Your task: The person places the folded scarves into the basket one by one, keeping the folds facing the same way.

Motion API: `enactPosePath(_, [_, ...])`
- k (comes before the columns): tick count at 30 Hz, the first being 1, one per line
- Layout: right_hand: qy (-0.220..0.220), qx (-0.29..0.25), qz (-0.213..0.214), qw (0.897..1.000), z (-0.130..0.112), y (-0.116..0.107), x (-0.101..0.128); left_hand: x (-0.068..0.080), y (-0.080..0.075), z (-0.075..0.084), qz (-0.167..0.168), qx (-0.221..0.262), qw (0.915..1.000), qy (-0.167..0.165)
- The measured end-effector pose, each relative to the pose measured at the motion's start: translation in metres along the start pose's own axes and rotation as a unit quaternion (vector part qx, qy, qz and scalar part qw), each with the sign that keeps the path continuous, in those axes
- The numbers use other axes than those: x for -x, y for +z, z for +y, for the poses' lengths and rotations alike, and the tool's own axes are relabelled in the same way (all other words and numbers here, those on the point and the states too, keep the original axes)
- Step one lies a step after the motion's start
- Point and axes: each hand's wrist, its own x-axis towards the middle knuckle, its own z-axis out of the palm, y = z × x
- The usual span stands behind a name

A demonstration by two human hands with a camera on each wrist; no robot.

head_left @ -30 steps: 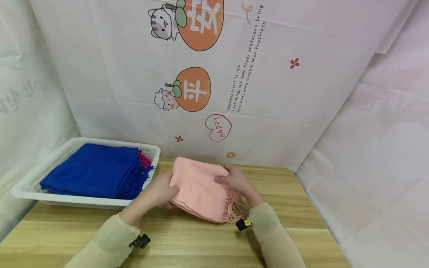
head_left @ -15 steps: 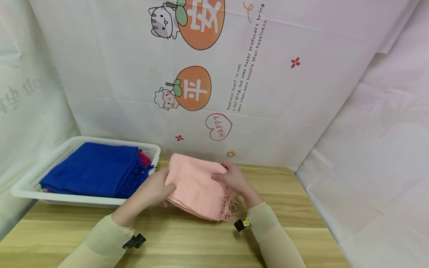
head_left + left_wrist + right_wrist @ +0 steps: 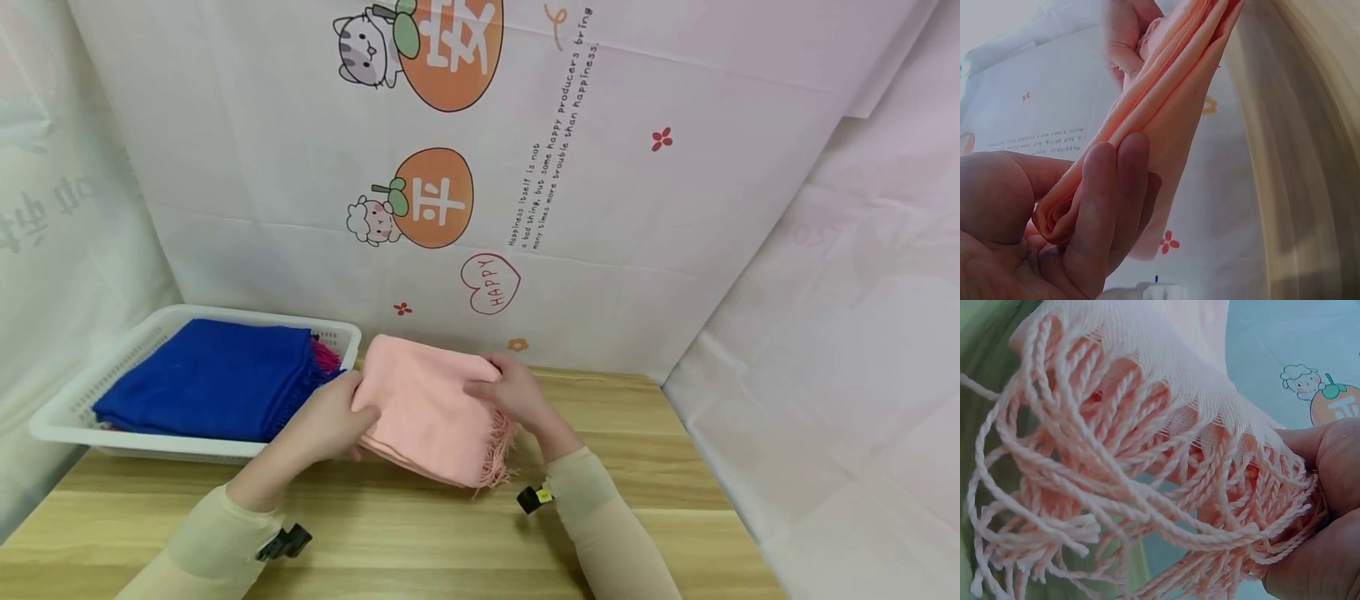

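A folded pink scarf point(image 3: 427, 404) with a twisted fringe hangs between both hands over the table. My left hand point(image 3: 326, 417) grips its left folded edge, thumb on top and fingers underneath; in the left wrist view the fingers point(image 3: 1100, 200) press against the stacked layers. My right hand point(image 3: 517, 396) pinches the far right corner, just above the fringe point(image 3: 497, 450). Up close in the right wrist view, the loose cords point(image 3: 1104, 481) dangle beside the right thumb and fingers. Part of the left hand overlaps the basket's right side in the head view.
A white plastic basket point(image 3: 63, 429) stands at the left of the wooden table point(image 3: 450, 542). Inside lies a folded blue scarf point(image 3: 210, 379), with magenta fringe point(image 3: 326, 357) showing beneath it. A printed white cloth point(image 3: 600, 292) rises behind the table.
Both hands have carried the pink scarf to the left and slightly away, closer to the basket. Neither hand has let go. The basket and blue scarf stay put.
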Motion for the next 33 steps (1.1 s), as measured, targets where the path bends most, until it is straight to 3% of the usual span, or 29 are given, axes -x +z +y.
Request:
enactPosePath(9, [-0.011,-0.008,0.000,1.000,-0.018,0.002,-0.010,0.005,-0.017,-0.003,0.018,0.005,0.9998,0.011])
enactPosePath(21, [-0.015,0.070,-0.007,0.997,-0.049,0.005,-0.025,0.011,-0.039,-0.006,0.032,0.014,0.9990,0.027])
enactPosePath(33, [-0.043,0.092,-0.029,0.994,-0.080,0.009,-0.037,0.016,-0.061,-0.013,0.064,-0.003,0.9977,0.025])
